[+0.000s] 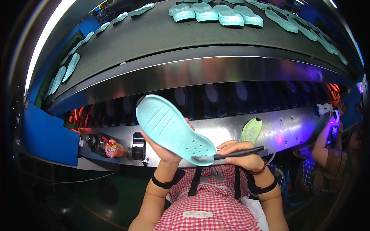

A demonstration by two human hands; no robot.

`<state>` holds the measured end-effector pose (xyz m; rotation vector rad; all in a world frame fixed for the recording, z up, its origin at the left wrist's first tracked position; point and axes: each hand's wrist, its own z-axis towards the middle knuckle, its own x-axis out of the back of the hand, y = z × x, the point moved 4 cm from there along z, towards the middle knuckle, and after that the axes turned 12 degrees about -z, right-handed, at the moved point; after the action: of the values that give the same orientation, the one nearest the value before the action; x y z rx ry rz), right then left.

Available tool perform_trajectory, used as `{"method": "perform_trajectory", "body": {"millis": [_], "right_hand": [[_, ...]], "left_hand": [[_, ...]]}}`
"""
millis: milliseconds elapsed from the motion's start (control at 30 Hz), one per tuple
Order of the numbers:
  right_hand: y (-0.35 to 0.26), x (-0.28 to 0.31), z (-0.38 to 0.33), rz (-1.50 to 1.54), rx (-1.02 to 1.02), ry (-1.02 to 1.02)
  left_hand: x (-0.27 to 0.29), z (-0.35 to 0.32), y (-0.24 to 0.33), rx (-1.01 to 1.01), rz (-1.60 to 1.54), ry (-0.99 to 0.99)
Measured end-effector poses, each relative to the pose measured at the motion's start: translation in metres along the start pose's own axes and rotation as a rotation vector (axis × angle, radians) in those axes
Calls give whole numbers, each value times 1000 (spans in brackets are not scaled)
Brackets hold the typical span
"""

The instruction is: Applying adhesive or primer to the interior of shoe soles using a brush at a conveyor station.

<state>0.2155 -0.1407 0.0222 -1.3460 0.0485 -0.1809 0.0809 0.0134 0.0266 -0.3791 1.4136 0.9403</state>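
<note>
A pale turquoise shoe sole is tilted in front of me, its grooved and dotted face turned up. My left hand grips it from beneath, with the fingers mostly hidden behind it. In my right hand is a slim black-handled tool. Its narrow greyish tip lies against the small holes at the sole's lower right end; whether it is a brush or a blade, I cannot tell. Just beyond my right hand, a lime-green sole rests on the metal ledge.
Several turquoise soles sit on the dark conveyor belt behind a steel rail. A black phone and a lidded drink cup with a red straw stand at left. Another person's arm reaches in at right.
</note>
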Motion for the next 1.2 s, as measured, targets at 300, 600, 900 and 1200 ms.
{"method": "perform_trajectory", "body": {"millis": [300,600,900,1200], "right_hand": [[-17,-24,-7,-131,-137,-113],[-40,-9,-3,-298,190,-282],[-47,9,0,-444,136,-443],[-27,18,-11,-370,98,-13]], "left_hand": [[49,-33,-28,434,3,19],[31,-23,-30,940,69,90],[12,-24,-13,1074,399,138],[25,-27,16,923,491,19]]}}
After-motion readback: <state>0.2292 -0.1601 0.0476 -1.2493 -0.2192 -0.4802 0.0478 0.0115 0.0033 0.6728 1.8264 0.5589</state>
